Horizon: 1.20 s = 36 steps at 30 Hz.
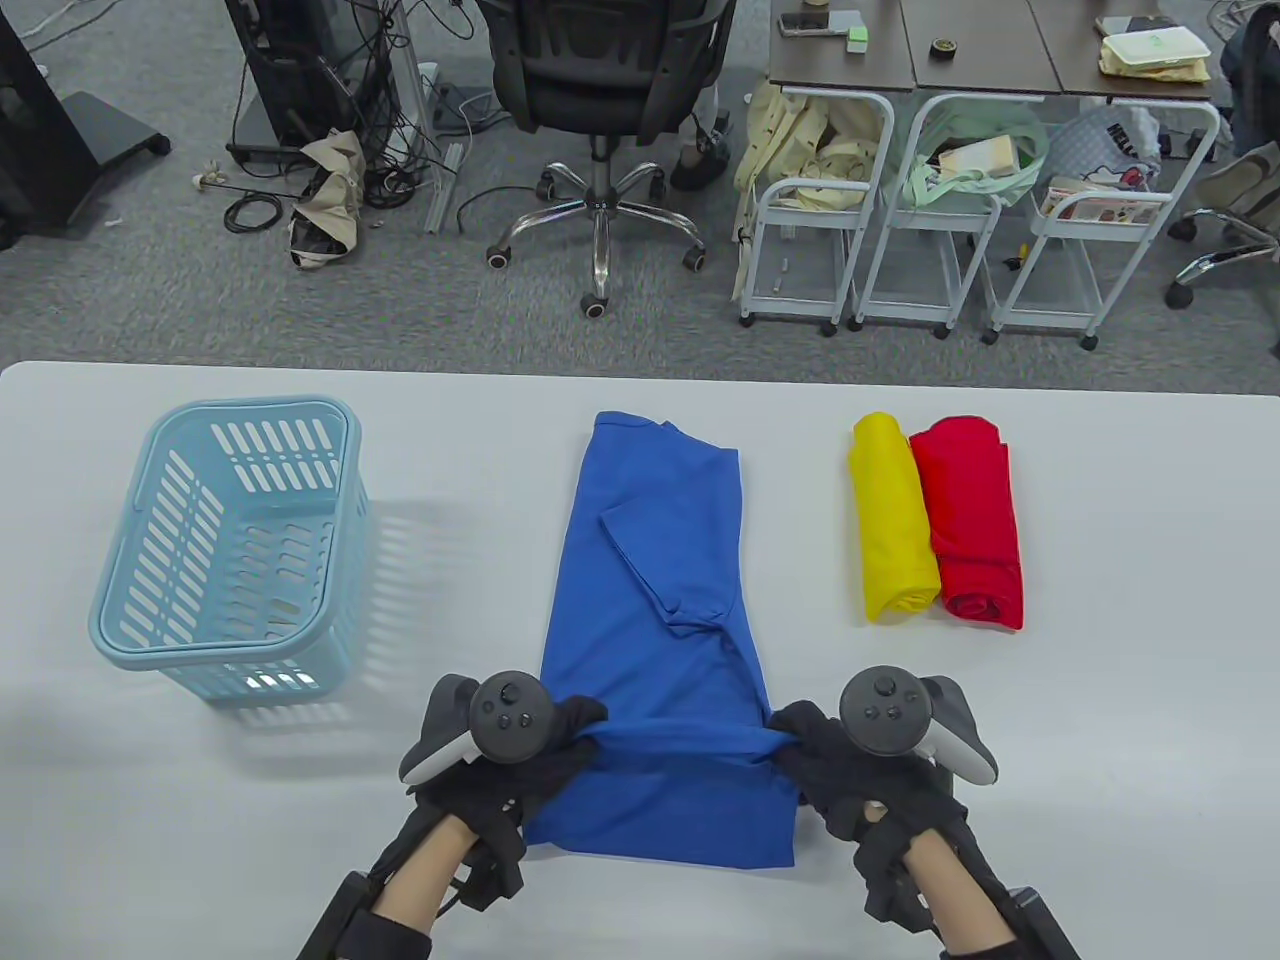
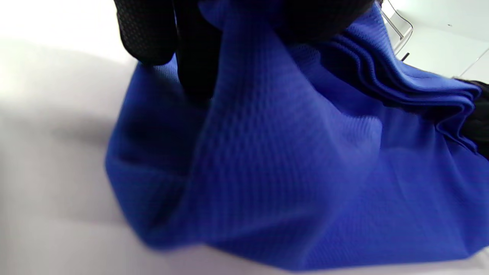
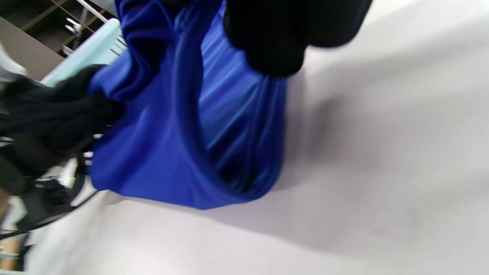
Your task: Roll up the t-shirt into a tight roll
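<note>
A blue t-shirt (image 1: 660, 560) lies folded into a long strip down the middle of the white table (image 1: 1120, 720), sleeves tucked on top. Its near end is lifted and folded over into a ridge. My left hand (image 1: 560, 740) pinches the left end of that ridge and my right hand (image 1: 810, 745) pinches the right end. In the left wrist view black gloved fingers (image 2: 195, 65) curl into the blue t-shirt (image 2: 290, 168), with layered hem edges showing. The right wrist view has a gloved fingertip (image 3: 275, 46) pressed on the bunched blue t-shirt (image 3: 183, 145), lifted off the table.
A light blue slotted basket (image 1: 235, 540) stands at the table's left. A yellow rolled shirt (image 1: 892, 520) and a red rolled shirt (image 1: 970, 525) lie side by side at the right. Beyond the far edge are an office chair (image 1: 605, 90) and wheeled tables (image 1: 960, 70).
</note>
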{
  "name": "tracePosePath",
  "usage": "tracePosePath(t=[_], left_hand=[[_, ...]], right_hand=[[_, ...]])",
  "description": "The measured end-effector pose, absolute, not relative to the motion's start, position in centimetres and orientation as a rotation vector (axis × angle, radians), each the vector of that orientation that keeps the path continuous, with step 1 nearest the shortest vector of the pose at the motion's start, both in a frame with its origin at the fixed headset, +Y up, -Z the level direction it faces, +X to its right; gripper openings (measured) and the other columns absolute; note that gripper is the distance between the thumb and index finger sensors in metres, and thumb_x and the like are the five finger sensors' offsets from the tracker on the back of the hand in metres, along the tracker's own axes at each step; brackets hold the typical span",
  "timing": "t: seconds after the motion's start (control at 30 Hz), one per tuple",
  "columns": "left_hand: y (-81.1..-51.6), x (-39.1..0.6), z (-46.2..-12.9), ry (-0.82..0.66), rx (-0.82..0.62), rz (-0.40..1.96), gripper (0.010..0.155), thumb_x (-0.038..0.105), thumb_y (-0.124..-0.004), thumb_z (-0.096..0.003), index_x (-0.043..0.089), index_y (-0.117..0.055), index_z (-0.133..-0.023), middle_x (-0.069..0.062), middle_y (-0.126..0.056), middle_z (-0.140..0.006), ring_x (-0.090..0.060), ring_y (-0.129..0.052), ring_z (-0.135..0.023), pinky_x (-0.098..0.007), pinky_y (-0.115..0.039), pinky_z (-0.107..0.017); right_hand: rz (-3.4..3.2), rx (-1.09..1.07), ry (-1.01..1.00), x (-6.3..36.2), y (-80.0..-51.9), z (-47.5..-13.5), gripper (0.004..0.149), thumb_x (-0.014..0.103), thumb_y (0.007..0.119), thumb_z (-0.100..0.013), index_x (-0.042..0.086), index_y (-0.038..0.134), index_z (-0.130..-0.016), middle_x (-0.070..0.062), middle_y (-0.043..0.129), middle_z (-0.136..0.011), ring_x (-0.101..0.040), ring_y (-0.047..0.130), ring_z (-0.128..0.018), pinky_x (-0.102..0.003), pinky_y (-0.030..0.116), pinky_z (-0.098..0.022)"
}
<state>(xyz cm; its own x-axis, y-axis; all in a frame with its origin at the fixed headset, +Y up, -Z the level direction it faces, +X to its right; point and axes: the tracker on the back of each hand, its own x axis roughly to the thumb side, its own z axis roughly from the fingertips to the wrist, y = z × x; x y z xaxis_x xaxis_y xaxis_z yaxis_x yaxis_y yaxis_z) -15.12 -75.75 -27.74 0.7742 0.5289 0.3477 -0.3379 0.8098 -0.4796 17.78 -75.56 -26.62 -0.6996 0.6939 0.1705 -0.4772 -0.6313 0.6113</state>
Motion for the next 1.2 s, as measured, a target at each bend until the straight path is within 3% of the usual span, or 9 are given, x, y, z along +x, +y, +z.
tracePosePath(t=[0.2, 0.47, 0.6, 0.77, 0.93, 1.03, 1.1, 1.13, 1.2], left_hand=[[-75.5, -14.5, -27.4, -0.487, -0.406, 0.357, 0.044, 0.039, -0.062, -0.0570, 0.027, -0.064, -0.100, -0.001, -0.088, -0.100, -0.024, -0.087, -0.089, -0.044, -0.076, -0.068], [-76.1, -14.1, -26.3, -0.579, -0.801, 0.544, 0.045, 0.039, -0.067, -0.0567, 0.021, -0.072, -0.098, -0.001, -0.102, -0.081, -0.023, -0.104, -0.066, -0.039, -0.088, -0.054], [-72.8, -15.4, -26.7, -0.534, -0.577, 0.483, 0.044, 0.039, -0.071, -0.0560, 0.026, -0.075, -0.098, -0.001, -0.098, -0.086, -0.025, -0.100, -0.072, -0.044, -0.083, -0.059], [-70.0, -17.5, -27.4, -0.375, -0.282, 0.405, 0.044, 0.046, -0.074, -0.0547, 0.028, -0.078, -0.095, 0.003, -0.097, -0.080, -0.022, -0.099, -0.069, -0.045, -0.082, -0.059], [-71.0, -16.6, -30.1, -0.336, -0.488, 0.182, 0.044, 0.046, -0.074, -0.0549, 0.027, -0.079, -0.095, 0.003, -0.098, -0.079, -0.021, -0.100, -0.068, -0.045, -0.083, -0.059], [-68.2, -16.4, -33.4, -0.195, -0.346, 0.151, 0.044, 0.045, -0.071, -0.0563, 0.027, -0.076, -0.096, 0.004, -0.095, -0.081, -0.021, -0.098, -0.071, -0.046, -0.081, -0.061], [-65.9, -17.0, -35.6, -0.006, -0.146, 0.169, 0.051, 0.045, -0.065, -0.0589, 0.026, -0.062, -0.106, 0.001, -0.085, -0.097, -0.024, -0.090, -0.085, -0.047, -0.076, -0.068], [-65.0, -17.4, -36.8, 0.086, -0.043, 0.224, 0.066, 0.046, -0.066, -0.0583, 0.023, -0.042, -0.116, -0.011, -0.061, -0.116, -0.037, -0.069, -0.103, -0.055, -0.064, -0.074], [-64.0, -17.9, -38.0, 0.089, -0.010, 0.242, 0.075, 0.047, -0.064, -0.0574, 0.017, -0.028, -0.117, -0.018, -0.038, -0.123, -0.044, -0.052, -0.110, -0.059, -0.057, -0.076]], right_hand=[[2.420, 0.678, 0.811, 14.6, -76.6, -26.4, 0.043, 0.032, 0.056, -0.061, 0.019, 0.045, -0.100, -0.008, 0.045, -0.115, -0.031, 0.045, -0.109, -0.051, 0.049, -0.074], [2.612, 0.786, 0.832, 14.3, -74.9, -24.5, 0.043, 0.037, 0.058, -0.057, 0.020, 0.053, -0.096, 0.000, 0.074, -0.098, -0.021, 0.075, -0.094, -0.042, 0.072, -0.061], [2.497, 0.634, 0.758, 16.4, -73.9, -26.0, 0.042, 0.035, 0.060, -0.059, 0.021, 0.053, -0.098, -0.007, 0.069, -0.102, -0.031, 0.079, -0.090, -0.045, 0.071, -0.060], [2.531, 0.494, 0.604, 17.4, -71.6, -28.3, 0.042, 0.037, 0.061, -0.060, 0.024, 0.054, -0.100, -0.004, 0.072, -0.096, -0.019, 0.089, -0.070, -0.040, 0.075, -0.052], [2.574, 0.456, 0.870, 14.8, -72.2, -32.0, 0.041, 0.035, 0.068, -0.056, 0.021, 0.065, -0.095, -0.006, 0.083, -0.086, -0.017, 0.096, -0.056, -0.039, 0.080, -0.042], [2.622, 0.389, 0.757, 12.8, -68.7, -36.1, 0.042, 0.035, 0.067, -0.057, 0.021, 0.063, -0.096, -0.004, 0.084, -0.083, -0.013, 0.096, -0.053, -0.036, 0.080, -0.041], [2.639, 0.171, 0.421, 12.3, -66.1, -38.3, 0.050, 0.036, 0.057, -0.061, 0.022, 0.041, -0.106, -0.007, 0.061, -0.104, -0.022, 0.085, -0.080, -0.042, 0.072, -0.058], [2.632, 0.081, 0.384, 11.8, -65.3, -39.4, 0.069, 0.040, 0.060, -0.062, 0.020, 0.017, -0.112, -0.015, 0.026, -0.117, -0.038, 0.056, -0.102, -0.051, 0.055, -0.069], [2.836, -0.017, 0.460, 11.1, -65.0, -40.0, 0.075, 0.039, 0.059, -0.061, 0.017, 0.006, -0.110, -0.020, 0.011, -0.114, -0.043, 0.045, -0.104, -0.054, 0.049, -0.071]])
